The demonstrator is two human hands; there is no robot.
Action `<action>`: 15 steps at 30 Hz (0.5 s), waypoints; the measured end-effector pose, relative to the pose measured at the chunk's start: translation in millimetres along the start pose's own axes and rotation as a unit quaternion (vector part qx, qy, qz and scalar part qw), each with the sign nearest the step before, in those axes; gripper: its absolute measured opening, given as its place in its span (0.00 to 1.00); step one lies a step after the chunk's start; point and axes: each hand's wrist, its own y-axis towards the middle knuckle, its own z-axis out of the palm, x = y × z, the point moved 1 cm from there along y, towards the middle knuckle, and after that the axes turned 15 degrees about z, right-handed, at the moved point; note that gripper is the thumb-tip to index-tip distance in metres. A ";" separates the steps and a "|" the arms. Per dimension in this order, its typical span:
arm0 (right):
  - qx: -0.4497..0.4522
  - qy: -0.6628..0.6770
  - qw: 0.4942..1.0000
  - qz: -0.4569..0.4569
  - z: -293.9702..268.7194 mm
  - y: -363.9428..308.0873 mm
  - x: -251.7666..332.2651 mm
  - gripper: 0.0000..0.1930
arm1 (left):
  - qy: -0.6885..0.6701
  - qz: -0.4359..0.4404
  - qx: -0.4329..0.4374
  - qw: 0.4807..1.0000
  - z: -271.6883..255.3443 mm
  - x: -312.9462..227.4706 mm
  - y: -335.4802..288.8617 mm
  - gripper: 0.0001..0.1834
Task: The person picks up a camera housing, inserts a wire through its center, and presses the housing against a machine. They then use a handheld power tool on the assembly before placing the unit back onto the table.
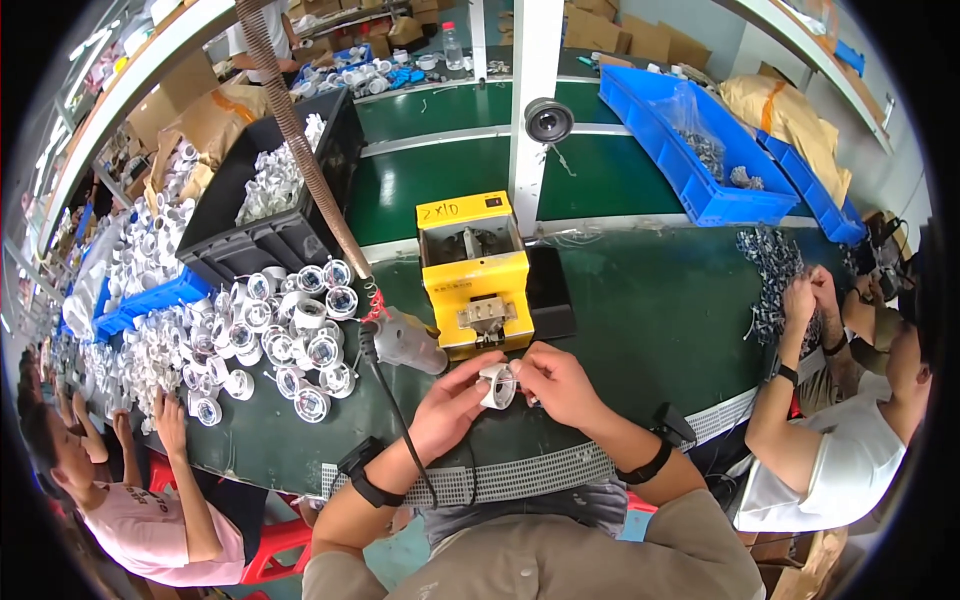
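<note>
Just in front of the yellow bench machine (478, 275), my left hand (450, 408) grips a white ring-shaped plastic housing (497, 388) between thumb and fingers. The housing's opening is turned toward my right side. At that opening my right hand (562, 388) is closed, its thumb and fingertips pinched together. What the pinch holds is too small to make out; a thin strand seems to show inside the ring. Left of the machine lies a grey handheld tool (408, 342) with a red coiled cord. Many similar white housings with clear round fronts (300, 335) are heaped farther left.
A black crate (255, 245) of white parts stands at the back left. Blue bins (700, 150) sit at the back right. A dark cable crosses my left forearm. Co-workers sit on both sides, one by a pile of small dark wired parts (775, 270).
</note>
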 end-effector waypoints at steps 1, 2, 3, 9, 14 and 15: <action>-0.001 -0.001 1.000 -0.001 0.7 -0.4 1.0 0.10 | 0.024 -0.003 0.008 1.000 -0.3 1.2 0.3 0.22; -0.036 -0.051 0.997 -0.054 2.1 -1.8 4.1 0.07 | 0.015 -0.003 -0.002 1.000 1.3 1.0 0.5 0.19; -0.072 -0.101 0.987 -0.106 3.2 -4.0 8.5 0.05 | 0.014 -0.002 -0.001 1.000 -1.9 2.5 0.5 0.19; -0.128 -0.283 0.900 -0.307 -9.6 -13.9 34.2 0.13 | -0.045 0.037 -0.047 0.997 -0.2 -2.2 3.0 0.18; -0.053 -0.283 0.930 -0.228 -17.8 -21.6 35.9 0.10 | -0.073 0.084 -0.044 0.993 -4.3 -2.3 2.0 0.19; 0.010 -0.226 0.968 -0.109 -17.9 -23.2 35.7 0.10 | -0.067 0.088 -0.030 0.993 -4.2 -1.7 1.4 0.21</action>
